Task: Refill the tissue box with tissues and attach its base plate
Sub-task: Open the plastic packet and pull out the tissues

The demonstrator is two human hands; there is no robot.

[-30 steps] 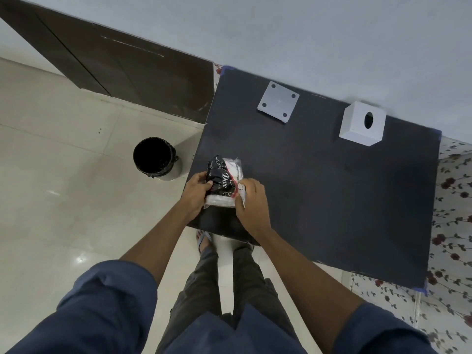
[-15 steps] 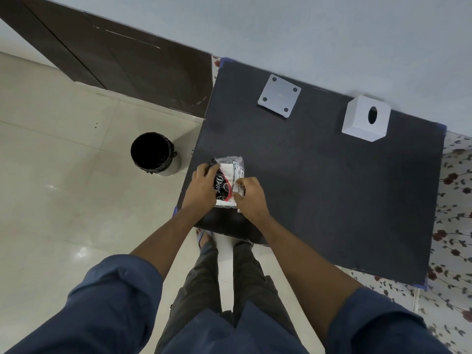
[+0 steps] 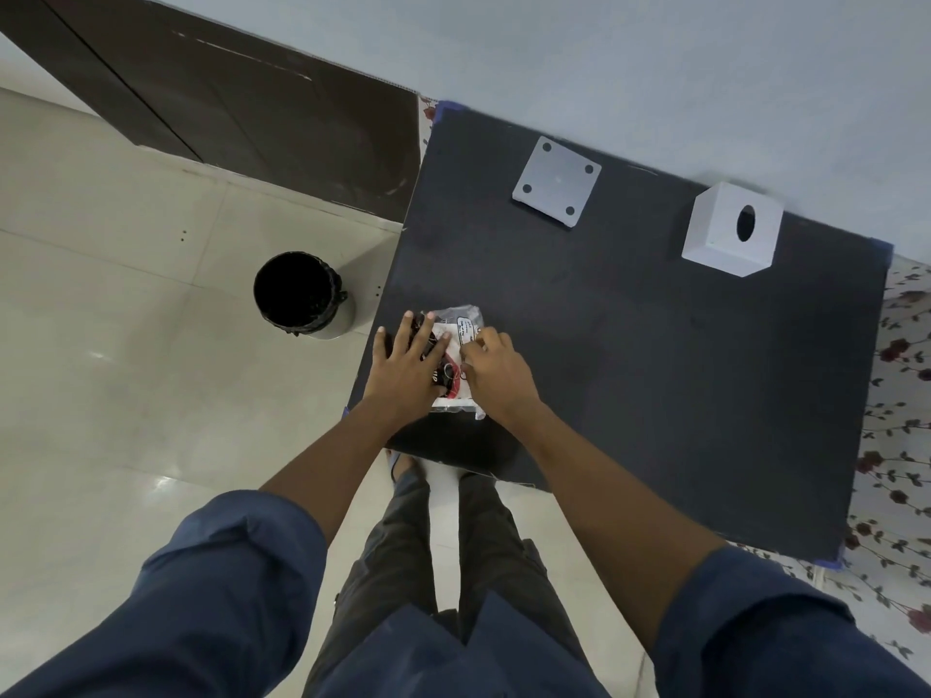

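My left hand (image 3: 405,367) lay flat on the tissue packet (image 3: 456,362), its fingers spread wide and pressing down on the packet's left side rather than gripping it. My right hand (image 3: 496,372) sat on the packet's right side with the fingers curled in, pinching the clear plastic wrapper near its far right edge; how tightly it was pinched I could not tell. The packet rested on the black table (image 3: 655,370), close to the near left corner, and showed white tissue under plastic with black and red print; the lettering was mostly hidden under my hands.

The white tissue box (image 3: 730,234) stood at the far right of the table, close to the wall, with its round opening facing up, well apart from the packet. The square white base plate (image 3: 556,181) lay flat on the far side of the table, to the left of the box, showing four dark dots, one near each corner. Box and plate were apart from each other, and neither hand touched them.

On the tiled floor (image 3: 126,395) to the left of the table stood a small bin (image 3: 300,294) lined with a black bag. My blue sleeves (image 3: 226,596) were rolled above the forearms.
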